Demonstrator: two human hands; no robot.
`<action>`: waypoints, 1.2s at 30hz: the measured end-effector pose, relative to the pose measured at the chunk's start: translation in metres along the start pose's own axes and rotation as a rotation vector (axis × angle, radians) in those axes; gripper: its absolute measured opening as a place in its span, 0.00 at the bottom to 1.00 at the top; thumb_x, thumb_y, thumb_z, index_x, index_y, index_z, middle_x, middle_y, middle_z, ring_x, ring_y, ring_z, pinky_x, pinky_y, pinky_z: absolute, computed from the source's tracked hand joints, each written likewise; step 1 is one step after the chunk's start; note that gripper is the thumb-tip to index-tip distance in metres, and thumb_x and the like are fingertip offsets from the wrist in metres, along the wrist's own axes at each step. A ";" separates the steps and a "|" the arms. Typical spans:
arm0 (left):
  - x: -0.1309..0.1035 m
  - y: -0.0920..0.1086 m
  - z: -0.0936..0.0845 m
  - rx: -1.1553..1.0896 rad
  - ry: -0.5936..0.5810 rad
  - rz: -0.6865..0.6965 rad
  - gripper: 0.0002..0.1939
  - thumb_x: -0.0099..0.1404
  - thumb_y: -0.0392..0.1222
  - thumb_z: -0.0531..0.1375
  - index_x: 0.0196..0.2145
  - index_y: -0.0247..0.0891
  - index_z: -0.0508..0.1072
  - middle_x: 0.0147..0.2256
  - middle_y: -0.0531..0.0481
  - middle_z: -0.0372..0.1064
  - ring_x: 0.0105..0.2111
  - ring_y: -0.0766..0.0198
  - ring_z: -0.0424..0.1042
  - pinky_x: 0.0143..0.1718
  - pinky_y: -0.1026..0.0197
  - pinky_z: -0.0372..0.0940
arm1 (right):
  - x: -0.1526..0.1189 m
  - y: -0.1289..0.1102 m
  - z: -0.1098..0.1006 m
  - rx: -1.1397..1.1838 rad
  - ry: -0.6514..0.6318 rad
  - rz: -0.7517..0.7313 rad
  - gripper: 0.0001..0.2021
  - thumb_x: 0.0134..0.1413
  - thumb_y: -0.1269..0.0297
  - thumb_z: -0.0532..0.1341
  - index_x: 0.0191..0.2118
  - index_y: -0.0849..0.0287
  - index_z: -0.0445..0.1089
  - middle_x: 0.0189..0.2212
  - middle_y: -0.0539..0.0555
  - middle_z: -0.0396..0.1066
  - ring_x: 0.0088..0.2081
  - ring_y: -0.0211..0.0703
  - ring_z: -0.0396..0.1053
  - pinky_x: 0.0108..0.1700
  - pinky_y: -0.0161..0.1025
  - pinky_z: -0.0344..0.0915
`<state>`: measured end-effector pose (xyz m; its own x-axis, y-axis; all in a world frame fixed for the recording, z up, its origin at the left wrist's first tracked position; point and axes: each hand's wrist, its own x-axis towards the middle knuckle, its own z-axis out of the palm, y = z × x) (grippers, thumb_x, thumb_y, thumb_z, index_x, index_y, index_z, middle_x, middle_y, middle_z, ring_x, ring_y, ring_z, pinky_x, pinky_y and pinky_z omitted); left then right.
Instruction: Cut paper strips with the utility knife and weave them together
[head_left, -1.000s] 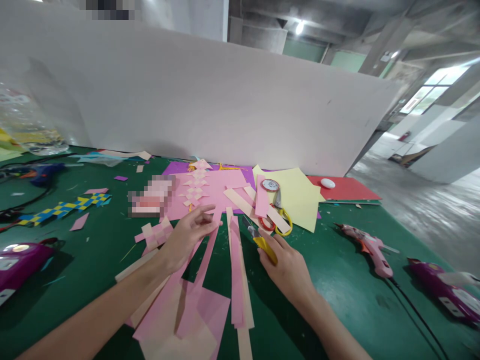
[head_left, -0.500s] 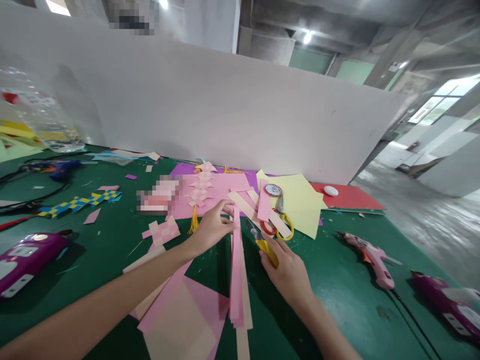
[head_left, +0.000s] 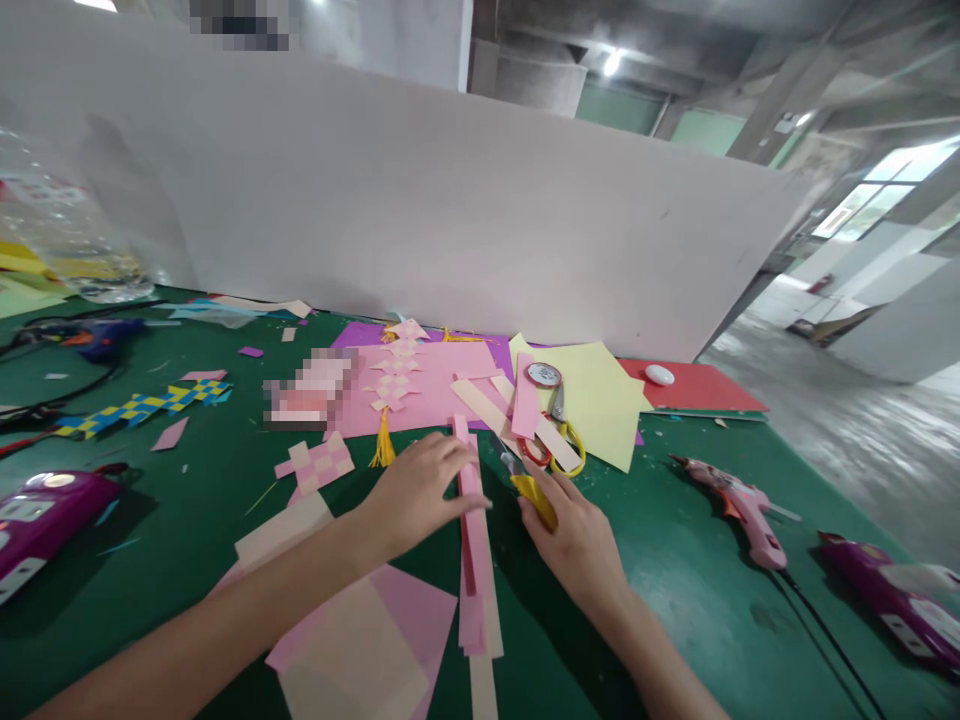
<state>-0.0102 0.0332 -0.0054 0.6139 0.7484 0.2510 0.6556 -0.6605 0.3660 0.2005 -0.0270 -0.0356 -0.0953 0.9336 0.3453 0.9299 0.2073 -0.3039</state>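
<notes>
My left hand (head_left: 420,492) is over a stack of narrow pink paper strips (head_left: 472,620), thumb and fingers apart, the fingertips at the strips' upper part. Whether they press on the paper I cannot tell. Beneath the pink strips lies a beige paper strip (head_left: 484,690), reaching toward me. My right hand (head_left: 574,535) is closed around a yellow utility knife (head_left: 535,500), just right of the strips, blade pointing away and to the left. Large pink and beige paper sheets (head_left: 352,640) lie under my left forearm.
Scissors (head_left: 571,450) and a tape roll (head_left: 544,375) lie among papers ahead. A pink woven strip with a yellow tassel (head_left: 384,440) lies left of them. A pink glue gun (head_left: 739,510) and a purple power strip (head_left: 892,600) are at right. A white partition (head_left: 420,220) stands behind.
My left hand has moved down along the strips, and its thumb has spread away from the fingers. The upper pink strip has shifted on the stack. My right hand keeps the knife in about the same place.
</notes>
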 end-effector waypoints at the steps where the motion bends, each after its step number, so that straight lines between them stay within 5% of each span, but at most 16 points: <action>1: -0.004 0.001 0.003 0.027 -0.033 0.023 0.27 0.60 0.61 0.55 0.48 0.39 0.68 0.47 0.44 0.67 0.48 0.50 0.64 0.48 0.48 0.59 | 0.000 0.000 0.000 0.005 -0.002 -0.001 0.20 0.58 0.62 0.53 0.57 0.55 0.60 0.43 0.55 0.70 0.36 0.47 0.73 0.34 0.40 0.70; 5: -0.014 -0.003 0.015 0.101 -0.079 0.033 0.34 0.57 0.64 0.55 0.52 0.36 0.66 0.51 0.40 0.65 0.51 0.46 0.62 0.50 0.45 0.57 | 0.000 0.001 -0.001 0.025 -0.009 0.003 0.20 0.58 0.62 0.53 0.56 0.56 0.61 0.44 0.56 0.70 0.36 0.46 0.73 0.34 0.40 0.70; 10: -0.016 -0.011 0.012 0.097 -0.092 0.079 0.30 0.60 0.62 0.52 0.53 0.41 0.64 0.54 0.45 0.63 0.55 0.50 0.59 0.57 0.43 0.48 | 0.000 0.003 -0.008 0.111 0.014 -0.042 0.20 0.59 0.63 0.52 0.57 0.55 0.60 0.46 0.57 0.68 0.41 0.45 0.71 0.38 0.38 0.69; 14: -0.017 -0.012 0.009 0.088 -0.108 0.087 0.27 0.63 0.60 0.51 0.53 0.41 0.64 0.54 0.45 0.64 0.56 0.53 0.58 0.59 0.44 0.46 | -0.006 0.006 -0.019 0.167 -0.051 -0.098 0.20 0.61 0.64 0.50 0.58 0.54 0.59 0.40 0.56 0.67 0.35 0.41 0.69 0.35 0.36 0.67; 25: -0.019 -0.016 0.009 0.038 -0.186 0.159 0.31 0.62 0.61 0.50 0.55 0.37 0.64 0.56 0.43 0.61 0.57 0.55 0.58 0.61 0.49 0.45 | -0.052 0.009 -0.043 0.106 -0.245 -0.431 0.19 0.54 0.74 0.52 0.51 0.54 0.65 0.31 0.54 0.64 0.29 0.38 0.65 0.28 0.35 0.64; 36: -0.020 -0.017 0.010 0.053 -0.211 0.171 0.35 0.61 0.64 0.49 0.57 0.35 0.62 0.58 0.43 0.58 0.59 0.55 0.55 0.61 0.50 0.43 | -0.069 0.008 -0.035 -0.002 -0.167 -0.546 0.19 0.52 0.73 0.53 0.50 0.57 0.66 0.28 0.55 0.66 0.27 0.41 0.66 0.25 0.36 0.65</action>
<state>-0.0295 0.0290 -0.0259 0.7920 0.6003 0.1109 0.5531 -0.7826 0.2857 0.2272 -0.0995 -0.0307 -0.6166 0.7252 0.3065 0.7310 0.6719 -0.1189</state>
